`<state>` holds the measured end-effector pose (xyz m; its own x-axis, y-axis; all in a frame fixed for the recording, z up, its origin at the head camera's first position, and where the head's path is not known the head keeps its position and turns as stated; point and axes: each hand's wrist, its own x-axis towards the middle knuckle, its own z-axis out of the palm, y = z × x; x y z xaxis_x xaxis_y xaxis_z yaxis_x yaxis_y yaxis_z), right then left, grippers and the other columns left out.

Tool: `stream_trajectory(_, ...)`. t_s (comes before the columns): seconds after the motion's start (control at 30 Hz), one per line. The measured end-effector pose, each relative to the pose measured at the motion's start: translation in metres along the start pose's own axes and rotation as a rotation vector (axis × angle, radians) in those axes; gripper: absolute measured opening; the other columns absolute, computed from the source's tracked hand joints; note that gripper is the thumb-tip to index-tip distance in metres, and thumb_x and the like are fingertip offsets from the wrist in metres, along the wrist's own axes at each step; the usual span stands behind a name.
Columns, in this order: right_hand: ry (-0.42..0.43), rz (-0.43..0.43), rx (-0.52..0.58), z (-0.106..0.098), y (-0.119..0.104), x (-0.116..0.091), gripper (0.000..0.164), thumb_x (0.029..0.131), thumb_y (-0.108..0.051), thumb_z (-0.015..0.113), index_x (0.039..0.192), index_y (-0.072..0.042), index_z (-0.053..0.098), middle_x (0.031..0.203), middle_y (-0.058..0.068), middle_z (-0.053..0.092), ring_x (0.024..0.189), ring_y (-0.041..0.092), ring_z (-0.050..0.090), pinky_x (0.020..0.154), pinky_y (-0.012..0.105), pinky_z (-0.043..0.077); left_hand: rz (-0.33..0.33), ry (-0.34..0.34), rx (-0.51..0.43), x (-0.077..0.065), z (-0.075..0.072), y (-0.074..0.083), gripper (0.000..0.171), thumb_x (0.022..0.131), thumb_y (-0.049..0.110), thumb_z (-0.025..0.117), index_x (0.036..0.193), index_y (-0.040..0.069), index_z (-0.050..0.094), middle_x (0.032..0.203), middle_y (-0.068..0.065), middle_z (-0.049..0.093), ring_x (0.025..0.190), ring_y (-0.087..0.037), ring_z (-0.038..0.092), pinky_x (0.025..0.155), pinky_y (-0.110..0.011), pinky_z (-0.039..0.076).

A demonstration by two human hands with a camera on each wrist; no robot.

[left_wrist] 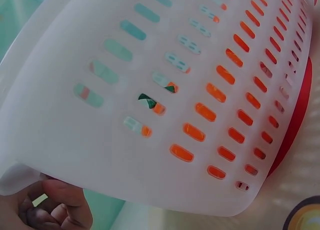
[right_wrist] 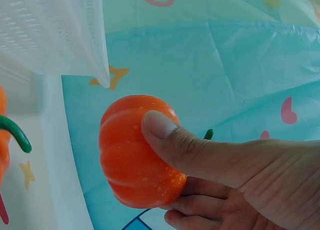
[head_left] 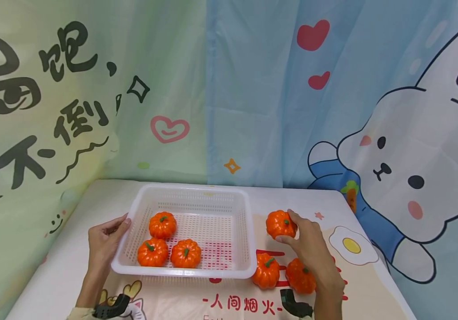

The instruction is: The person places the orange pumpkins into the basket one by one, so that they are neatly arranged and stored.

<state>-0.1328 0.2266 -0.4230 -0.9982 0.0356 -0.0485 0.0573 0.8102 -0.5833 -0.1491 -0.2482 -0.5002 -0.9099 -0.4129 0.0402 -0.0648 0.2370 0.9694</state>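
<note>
My left hand (head_left: 104,242) grips the left rim of a white plastic basket (head_left: 185,271), fingers curled at the edge; the left wrist view shows its slotted side wall (left_wrist: 55,125) close up. Inside sit three small orange toy pumpkins, one behind (head_left: 162,225) and two in front, their orange showing through the slots. Right of the basket, my right hand (head_left: 313,249) holds another toy pumpkin (head_left: 280,223) between thumb and fingers. In the right wrist view the thumb (right_wrist: 160,126) presses across that pumpkin (right_wrist: 132,155), its green stem turned toward the palm.
Two more toy pumpkins, one by the basket's right front corner (head_left: 266,271) and one partly behind my right wrist (head_left: 299,276), lie on the printed tablecloth (head_left: 181,302). A curtain (head_left: 249,98) with a rabbit and hearts hangs behind the table.
</note>
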Motion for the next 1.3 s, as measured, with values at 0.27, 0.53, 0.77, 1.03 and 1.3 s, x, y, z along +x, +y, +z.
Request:
stream_trajectory(0.27, -0.005, 0.004, 0.016, 0.002, -0.007, 0.001, 0.088, 0.095, -0.018, 0.086, 0.169, -0.007, 0.038, 0.162, 0.030, 0.053, 0.150, 0.054, 0.046, 0.116, 0.067, 0.049, -0.006, 0.006, 0.010, 0.000, 0.000, 0.000, 0.040, 0.105, 0.025, 0.075, 0.136, 0.000, 0.074, 0.118, -0.006, 0.084, 0.077, 0.003, 0.070, 0.071, -0.016, 0.062)
stream_trajectory(0.53, -0.013, -0.024, 0.038, 0.001, -0.014, 0.000, 0.087, 0.096, -0.019, 0.085, 0.169, -0.008, 0.039, 0.162, 0.027, 0.054, 0.150, 0.051, 0.046, 0.116, 0.068, 0.049, -0.011, 0.005, -0.009, -0.001, -0.001, 0.000, 0.041, 0.105, 0.027, 0.075, 0.136, 0.001, 0.074, 0.105, 0.018, 0.080, 0.078, 0.003, 0.071, 0.073, -0.016, 0.062)
stream_trajectory(0.77, -0.014, -0.055, 0.032, 0.002, -0.020, -0.001, 0.087, 0.097, -0.020, 0.084, 0.169, -0.008, 0.039, 0.162, 0.026, 0.054, 0.147, 0.048, 0.047, 0.117, 0.067, 0.049, -0.002, 0.006, 0.003, -0.001, 0.000, 0.000, 0.040, 0.105, 0.025, 0.075, 0.135, 0.000, 0.074, 0.119, -0.008, 0.083, 0.077, 0.002, 0.071, 0.072, -0.016, 0.062)
stream_trajectory(1.03, -0.017, -0.064, 0.037, 0.004, -0.029, -0.001, 0.086, 0.097, -0.019, 0.084, 0.170, -0.010, 0.039, 0.163, 0.024, 0.053, 0.146, 0.046, 0.047, 0.115, 0.066, 0.052, 0.003, 0.006, 0.013, -0.002, 0.000, 0.001, 0.039, 0.106, 0.025, 0.074, 0.135, 0.000, 0.074, 0.128, -0.021, 0.079, 0.078, 0.001, 0.071, 0.073, -0.016, 0.062)
stream_trajectory(1.3, -0.027, -0.113, 0.060, 0.008, -0.034, 0.003, 0.085, 0.097, -0.017, 0.083, 0.169, -0.009, 0.039, 0.166, 0.023, 0.051, 0.151, 0.048, 0.044, 0.118, 0.065, 0.050, 0.011, 0.004, 0.037, -0.002, 0.000, 0.002, 0.038, 0.106, 0.023, 0.073, 0.136, -0.001, 0.073, 0.134, -0.029, 0.075, 0.076, 0.003, 0.068, 0.071, -0.014, 0.061)
